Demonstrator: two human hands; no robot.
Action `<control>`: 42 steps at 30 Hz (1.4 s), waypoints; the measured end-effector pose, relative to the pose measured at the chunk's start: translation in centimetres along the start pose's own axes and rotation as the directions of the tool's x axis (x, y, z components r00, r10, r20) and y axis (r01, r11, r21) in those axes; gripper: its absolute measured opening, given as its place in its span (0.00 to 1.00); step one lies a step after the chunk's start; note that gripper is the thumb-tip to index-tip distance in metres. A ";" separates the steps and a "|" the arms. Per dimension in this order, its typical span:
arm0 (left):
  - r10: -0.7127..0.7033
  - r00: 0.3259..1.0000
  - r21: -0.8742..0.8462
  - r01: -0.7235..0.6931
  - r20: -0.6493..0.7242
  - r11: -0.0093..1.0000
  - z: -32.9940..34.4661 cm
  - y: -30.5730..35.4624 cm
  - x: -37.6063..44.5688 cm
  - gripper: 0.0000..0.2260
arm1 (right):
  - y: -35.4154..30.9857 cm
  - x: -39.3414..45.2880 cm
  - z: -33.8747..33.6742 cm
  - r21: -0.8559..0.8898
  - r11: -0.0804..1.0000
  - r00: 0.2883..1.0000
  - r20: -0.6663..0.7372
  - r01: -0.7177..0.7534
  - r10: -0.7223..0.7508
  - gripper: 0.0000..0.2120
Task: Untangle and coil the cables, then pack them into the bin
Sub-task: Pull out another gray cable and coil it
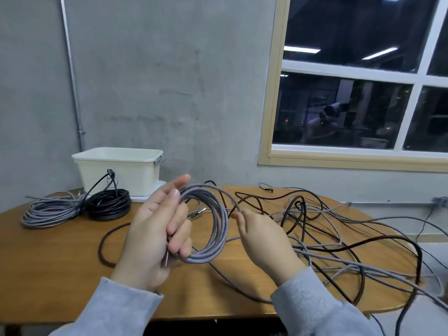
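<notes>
The left hand [155, 229] holds a grey braided coil [208, 224] above the surface [60, 275], just in front of the bin [118, 170]. Its lower fingers curl round the gathered loops while the thumb and forefinger stand nearly straight. The right hand [261, 241], beside the coil on the side away from the bin, seems to pinch the strand that feeds into the top loop; its fingertips are partly hidden, so how tight that grip is I cannot tell for sure.

Two finished coils, one grey [51, 212] and one black [109, 206], lie touching each other just in front of the bin. Far from the bin, past the right hand, the tangle [339, 238] of grey and dark cables sprawls across the surface and over its edge.

The braided cable looks light, limp and a little springy, so loops will likely slip open unless clamped where they cross. The best hold is probably that bundled crossing in the left hand, with the right sliding along the free strand. Snags in the tangle could tug the coil askew.
</notes>
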State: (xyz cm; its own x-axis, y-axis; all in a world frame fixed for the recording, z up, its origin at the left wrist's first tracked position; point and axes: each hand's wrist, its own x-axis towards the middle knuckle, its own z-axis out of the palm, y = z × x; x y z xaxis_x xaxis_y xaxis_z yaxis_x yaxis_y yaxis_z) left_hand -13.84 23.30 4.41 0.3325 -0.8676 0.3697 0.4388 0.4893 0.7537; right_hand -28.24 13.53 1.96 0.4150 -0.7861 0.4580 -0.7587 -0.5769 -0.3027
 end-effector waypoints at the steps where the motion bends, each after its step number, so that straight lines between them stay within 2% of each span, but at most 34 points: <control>1: 0.015 1.000 -0.009 -0.015 0.000 1.000 0.2 0.2 -0.2 0.10 | 0.1 -0.2 0.4 0.003 1.000 0.999 0.035 -0.001 0.001 0.19; 3: 0.050 0.997 -0.025 -0.051 -0.054 0.998 0.5 0.1 -0.3 0.08 | 0.1 -0.6 0.9 0.039 0.999 0.998 0.066 0.006 -0.009 0.19; 6: 0.105 0.970 -0.050 -0.118 -0.220 0.992 0.2 -0.5 0.2 0.10 | 0.2 -0.9 1.3 0.052 0.998 0.995 0.090 0.040 -0.044 0.19; 8: 0.113 0.942 -0.078 -0.145 -0.314 0.986 -0.4 -0.6 0.7 0.12 | 0.2 -1.3 1.5 0.058 0.996 0.991 0.118 0.062 -0.068 0.17; 11: 0.112 0.922 -0.104 -0.161 -0.370 0.981 -1.2 -0.6 0.9 0.13 | 0.5 -1.7 1.5 0.050 0.997 0.993 0.092 0.066 -0.071 0.11; 14: 0.154 0.908 -0.032 -0.181 -0.390 0.983 -1.5 -0.8 0.8 0.13 | 0.9 -1.5 0.7 0.049 0.999 0.999 0.038 0.019 -0.021 0.03; 19: 0.191 0.909 0.041 -0.190 -0.370 0.981 -1.1 -1.6 0.7 0.13 | 0.4 -2.2 -0.2 -0.022 0.999 0.999 0.028 0.035 -0.035 0.05; 21: 0.170 0.919 0.008 -0.179 -0.356 0.984 -0.8 -1.4 0.5 0.13 | 0.0 -2.3 -0.3 -0.054 0.996 0.997 0.051 0.067 -0.064 0.06; 26: -0.015 0.970 -0.206 -0.036 -0.244 0.978 -0.4 -1.1 0.1 0.14 | 0.1 -2.4 -0.4 -0.100 0.993 0.997 0.052 0.064 -0.059 0.09; 31: 0.009 0.968 -0.235 -0.071 -0.252 0.969 -0.2 -1.3 0.3 0.13 | 0.0 -2.5 -0.3 -0.079 0.991 0.991 0.090 0.104 -0.096 0.09; 33: 0.039 0.960 -0.232 -0.107 -0.279 0.967 -0.2 -1.3 0.4 0.13 | -0.3 -2.5 -0.2 -0.078 0.988 0.986 0.112 0.131 -0.122 0.10; 36: 0.139 0.940 -0.135 -0.189 -0.313 0.973 -0.1 -1.8 0.5 0.12 | -0.6 -2.4 0.2 -0.052 0.985 0.973 0.175 0.163 -0.152 0.11; 42: 0.316 0.879 0.063 -0.315 -0.358 0.947 -1.0 -2.3 0.9 0.09 | -0.7 -3.0 0.6 0.011 0.978 0.943 0.264 0.210 -0.205 0.20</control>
State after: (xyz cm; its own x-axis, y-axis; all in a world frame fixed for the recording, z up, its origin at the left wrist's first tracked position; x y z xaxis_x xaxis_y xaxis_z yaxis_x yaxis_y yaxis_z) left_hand -13.71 21.46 2.51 0.7295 -0.5762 0.3687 0.2584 0.7312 0.6314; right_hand -28.64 16.12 0.27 0.6793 -0.6810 0.2735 -0.6490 -0.7314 -0.2093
